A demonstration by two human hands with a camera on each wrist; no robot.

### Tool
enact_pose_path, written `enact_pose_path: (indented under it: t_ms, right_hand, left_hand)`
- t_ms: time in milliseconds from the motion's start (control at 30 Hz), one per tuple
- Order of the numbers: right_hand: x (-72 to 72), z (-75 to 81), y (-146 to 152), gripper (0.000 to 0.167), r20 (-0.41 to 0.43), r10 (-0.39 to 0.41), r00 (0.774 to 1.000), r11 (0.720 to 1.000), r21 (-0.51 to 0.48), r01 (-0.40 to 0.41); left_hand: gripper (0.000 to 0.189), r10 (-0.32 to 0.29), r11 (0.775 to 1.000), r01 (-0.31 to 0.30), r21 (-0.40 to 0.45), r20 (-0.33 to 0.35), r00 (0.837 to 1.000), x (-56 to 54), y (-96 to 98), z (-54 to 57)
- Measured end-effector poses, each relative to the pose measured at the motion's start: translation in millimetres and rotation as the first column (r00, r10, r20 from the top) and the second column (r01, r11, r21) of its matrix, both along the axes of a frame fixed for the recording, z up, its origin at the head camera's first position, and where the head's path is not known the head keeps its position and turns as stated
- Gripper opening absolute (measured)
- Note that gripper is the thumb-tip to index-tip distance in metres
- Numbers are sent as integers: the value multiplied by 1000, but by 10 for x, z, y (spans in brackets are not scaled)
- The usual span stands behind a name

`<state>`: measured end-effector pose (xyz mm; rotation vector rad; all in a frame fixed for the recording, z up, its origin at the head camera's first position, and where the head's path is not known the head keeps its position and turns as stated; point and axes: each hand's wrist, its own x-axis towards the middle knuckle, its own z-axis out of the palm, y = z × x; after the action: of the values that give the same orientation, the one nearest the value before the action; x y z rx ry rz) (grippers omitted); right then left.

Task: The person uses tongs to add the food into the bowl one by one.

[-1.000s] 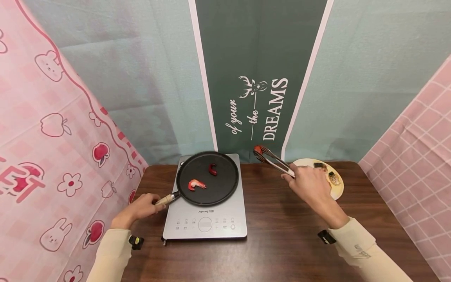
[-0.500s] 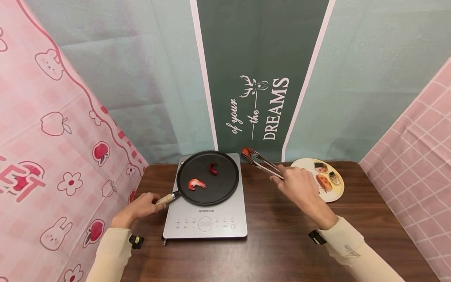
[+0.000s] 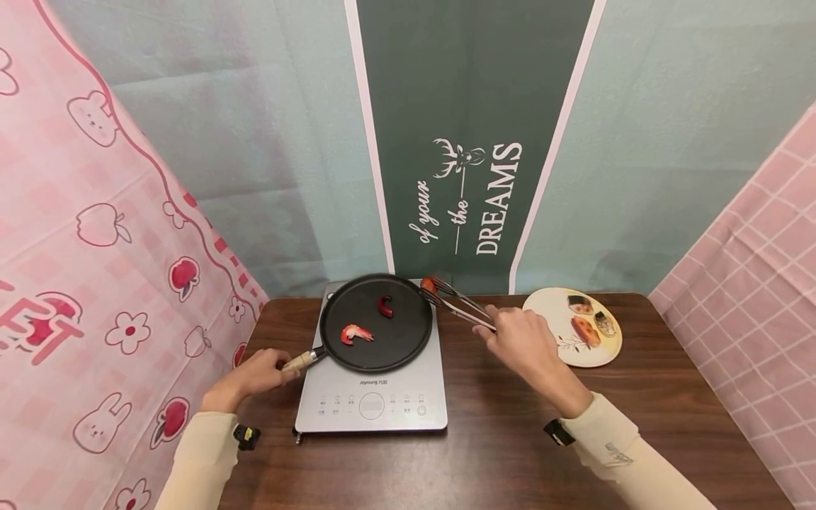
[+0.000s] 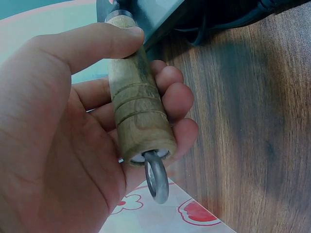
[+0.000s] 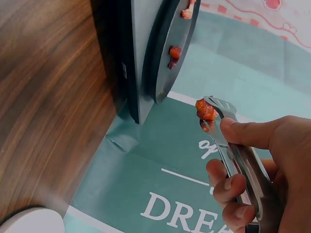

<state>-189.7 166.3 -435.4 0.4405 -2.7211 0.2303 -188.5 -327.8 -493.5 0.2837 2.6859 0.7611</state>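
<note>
My left hand [image 3: 258,372] grips the wooden handle [image 4: 138,104] of a flat black frying pan [image 3: 395,347], thumb along its top. A red-and-white shrimp [image 3: 355,333] and a dark red curled piece [image 3: 385,306] lie in the pan. In my right hand [image 3: 525,340] are metal tongs [image 3: 462,312], squeezed between thumb and fingers. Their tips pinch a reddish-orange food piece [image 5: 206,110], raised close by the pan's upper right rim in the head view. The pan sits on a silver induction cooker [image 3: 408,386].
A cream plate [image 3: 542,304] with food pictures or pieces stands on the right of the brown wooden table [image 3: 510,439]. A printed green cloth [image 3: 472,85] hangs behind, with pink patterned cloths on both sides. A cable [image 4: 228,22] runs beside the cooker.
My right hand has moved left from over the plate, carrying the tongs and the food piece to the pan's right rim. The plate is now uncovered. My left hand stays on the handle.
</note>
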Motion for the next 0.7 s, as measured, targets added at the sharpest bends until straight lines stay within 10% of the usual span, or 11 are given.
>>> enact_pose_path:
  t_ms: [700]
  right_hand:
    - [4, -137, -328, 32, -35, 68, 997, 998, 9, -68]
  left_hand:
    - [18, 7, 1000, -7, -14, 6, 1000, -8, -2, -29]
